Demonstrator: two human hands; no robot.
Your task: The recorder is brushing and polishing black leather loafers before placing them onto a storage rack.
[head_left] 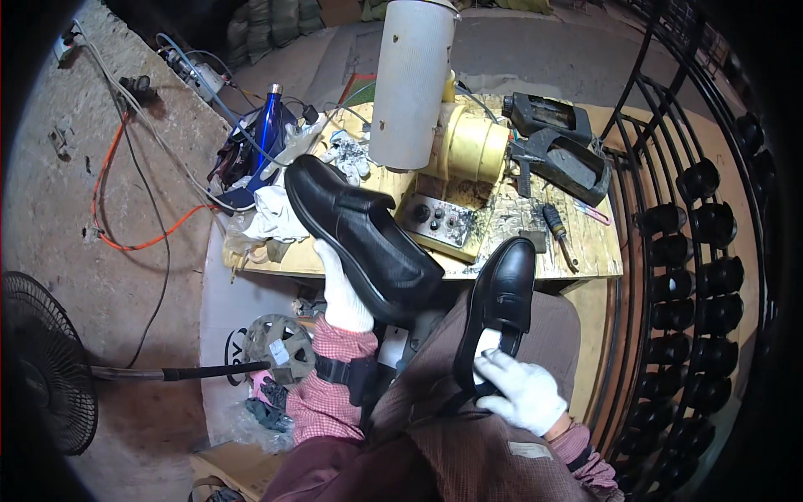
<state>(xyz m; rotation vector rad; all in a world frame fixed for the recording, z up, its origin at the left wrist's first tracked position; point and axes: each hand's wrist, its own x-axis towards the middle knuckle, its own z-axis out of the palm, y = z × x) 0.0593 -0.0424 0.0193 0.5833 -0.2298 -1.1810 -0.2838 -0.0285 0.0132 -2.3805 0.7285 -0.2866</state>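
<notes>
Left hand: the left hand [341, 289], in a white glove, is being held up with its fingers closed under the sole of a black leather shoe [360, 234], which is being gripped from below and raised above the bench edge.
Right hand: the right hand [523, 389], also gloved, is being closed around the heel opening of a second black shoe [500, 309], which is being rested on the lap with its toe pointing toward the bench.
Handling: both shoes are being judged as moderately light, stiff in the sole and softer in the upper; the polished leather is likely to be slippery and easily scuffed. A hold under the sole or at the heel collar is being judged the safest.
Surface: a worn wooden workbench [585, 243] is being used, marked with dark stains. A yellow machine [468, 159] with a white cylinder [411, 79], a control box with knobs [437, 219], a screwdriver [559, 234], a dark metal tool [560, 151], a blue bottle [268, 125] and white rags [272, 213] are being kept on it.
Room: a rough concrete floor is being crossed by an orange cable [113, 201]; a floor fan [42, 360] is being kept at the left, and a black metal rack [703, 251] loaded with dark shoe forms is standing at the right.
</notes>
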